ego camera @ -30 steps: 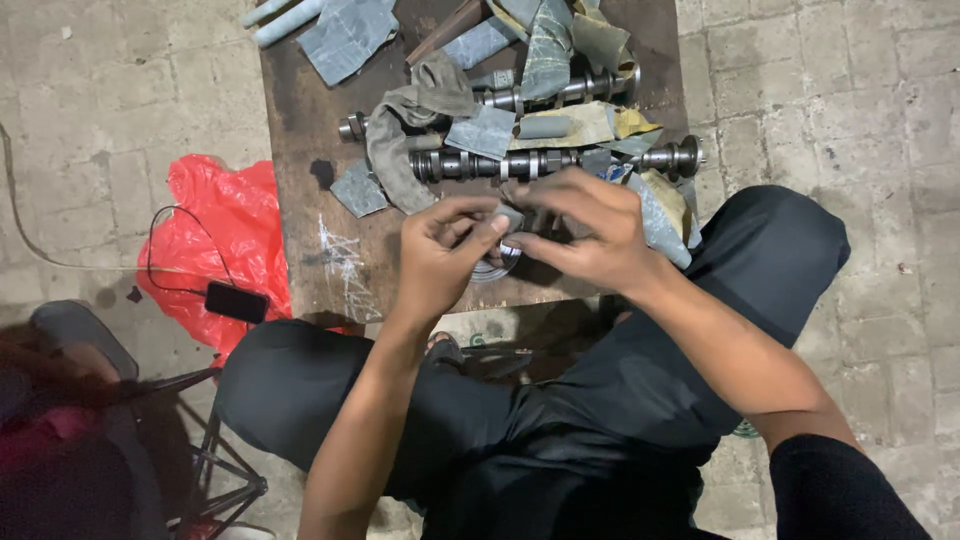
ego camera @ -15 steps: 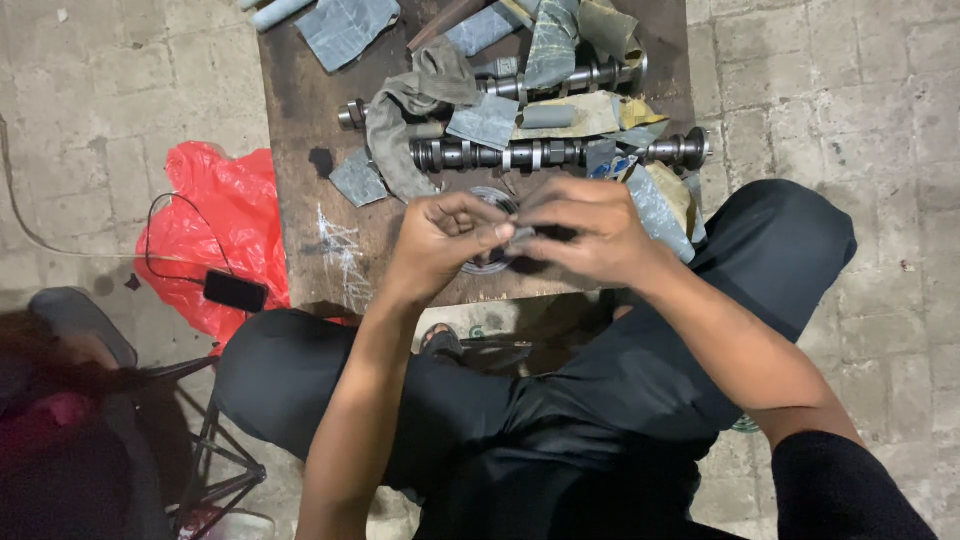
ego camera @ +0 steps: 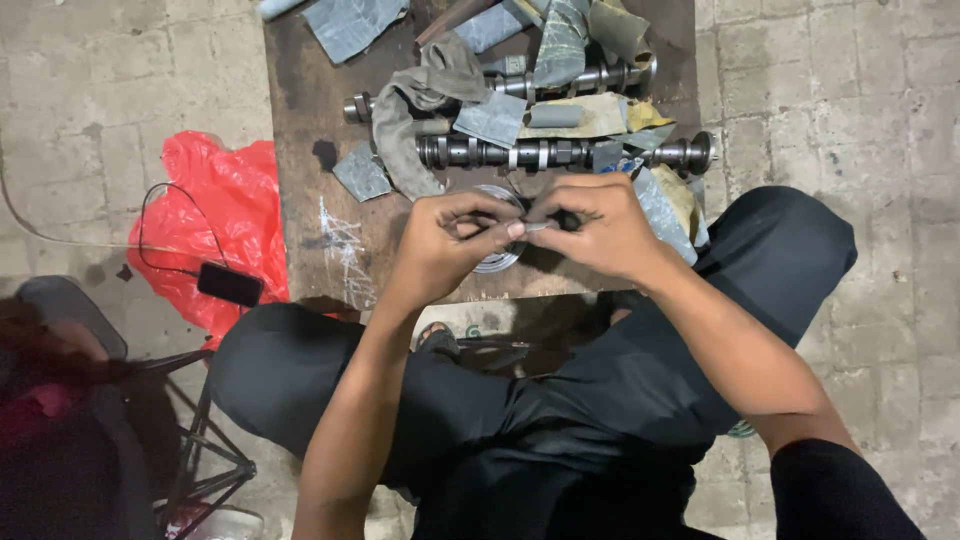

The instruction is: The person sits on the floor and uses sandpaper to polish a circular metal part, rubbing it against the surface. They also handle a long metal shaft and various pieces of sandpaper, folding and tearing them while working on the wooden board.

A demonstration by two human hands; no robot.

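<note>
Compared with half a second ago, the left hand [ego camera: 447, 240] and right hand [ego camera: 598, 232] sit slightly lower over the near edge of the dark brown wooden board [ego camera: 300, 150], their fingertips pinched together on a small pale grey strip [ego camera: 533, 228] whose shape is hard to make out, above a round silvery metal ring [ego camera: 497, 262] largely hidden beneath them. Beyond lie a dark ribbed steel camshaft [ego camera: 500, 153], half wrapped in grey rag, and a second camshaft [ego camera: 590, 78] under grey sandpaper scraps, cut off at the top, with a crumpled red plastic bag [ego camera: 215, 215] lying left on the pavers
</note>
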